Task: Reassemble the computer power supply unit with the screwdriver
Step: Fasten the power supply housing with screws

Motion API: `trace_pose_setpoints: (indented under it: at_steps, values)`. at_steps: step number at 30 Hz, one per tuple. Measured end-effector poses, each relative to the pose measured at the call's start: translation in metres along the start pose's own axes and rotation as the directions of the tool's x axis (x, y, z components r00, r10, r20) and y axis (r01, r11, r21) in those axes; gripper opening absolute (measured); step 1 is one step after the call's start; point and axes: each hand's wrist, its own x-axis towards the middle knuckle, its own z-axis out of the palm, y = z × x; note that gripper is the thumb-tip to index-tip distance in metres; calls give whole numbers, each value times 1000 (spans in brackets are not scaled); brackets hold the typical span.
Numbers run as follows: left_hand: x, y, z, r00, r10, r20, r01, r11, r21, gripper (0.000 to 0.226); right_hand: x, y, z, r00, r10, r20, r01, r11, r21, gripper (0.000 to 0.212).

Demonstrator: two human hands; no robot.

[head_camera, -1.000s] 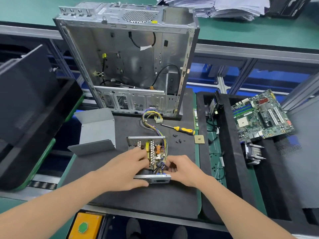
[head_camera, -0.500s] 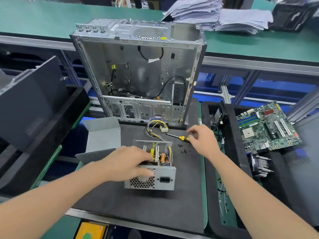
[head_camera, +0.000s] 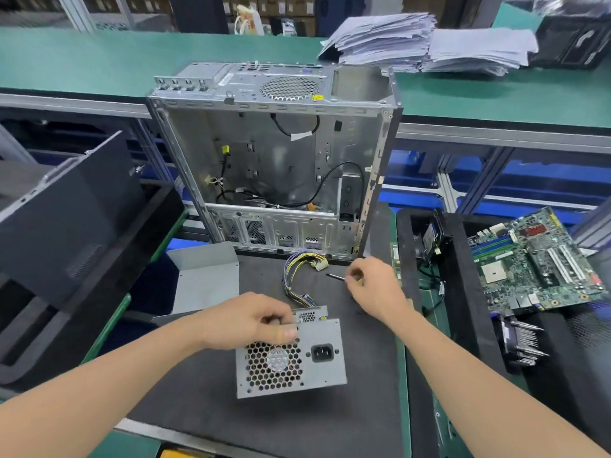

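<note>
Head view, power supply unit [head_camera: 291,361]: stands on the tabletop [head_camera: 297,431] near its front edge, with the fan grille and mains socket facing the camera. There is no lid on top.
Left hand [head_camera: 244,320]: grip pinching the unit's upper left edge. The fingers curl over the rim and the thumb lies flat on the grille face, steadying it.
Right hand [head_camera: 373,289]: grip curled round the handle of the screwdriver [head_camera: 334,276], behind and to the right of the unit. Only the dark shaft shows, pointing left, low over the tabletop.
Step in hand: most likely taking up the tool before the housing is closed.
Next move: the grey bent cover [head_camera: 205,276], lying just left of and behind the unit, probably has to go on first. The screwdriver then needs screws, which I cannot make out here.
In the way: the wire bundle [head_camera: 297,276] loops out of the unit's back toward the open computer case [head_camera: 274,160]. It could get trapped under the cover.
Around: a motherboard [head_camera: 535,259] and heatsink [head_camera: 519,338] sit in the tray to the right, well apart. A black panel [head_camera: 66,209] is on the left, and paper stacks [head_camera: 423,41] lie on the far green tabletop [head_camera: 99,61].
</note>
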Motion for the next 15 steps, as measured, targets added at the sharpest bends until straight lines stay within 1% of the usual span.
trace_pose_setpoints:
  at_steps: [1,2,3,4,5,6,8,10,12,15]
  values:
    - [-1,-1,2,1000,21,17,-21,1000,14,34,1,-13,1,997,21,79,-26,998,61,18]
    - [-2,0,4,998,41,38,-42,998,37,36,4,-27,3,979,41,201,-58,995,82,32]
    - [-2,0,5,997,59,59,-62,996,59,38,7,-41,7,947,52,318,-76,995,62,48]
    - [-2,1,6,995,68,79,-74,995,71,39,10,-53,12,908,80,411,-100,995,27,60]
    - [-2,2,6,993,65,97,-72,995,71,41,13,-63,16,865,115,488,-138,990,12,64]
    - [-3,4,6,992,51,112,-58,996,62,42,15,-71,20,817,143,559,-193,981,31,63]
    - [-4,7,7,991,30,132,-38,997,65,44,16,-80,26,726,157,670,-309,944,114,48]
    - [-6,10,10,990,66,122,-87,981,175,45,16,-80,27,669,130,732,-369,913,176,32]
    - [-10,11,17,986,134,103,-162,923,350,46,15,-76,24,669,94,738,-365,905,216,26]
    - [-16,10,32,973,218,80,-224,796,563,48,14,-73,17,715,28,698,-353,877,327,20]
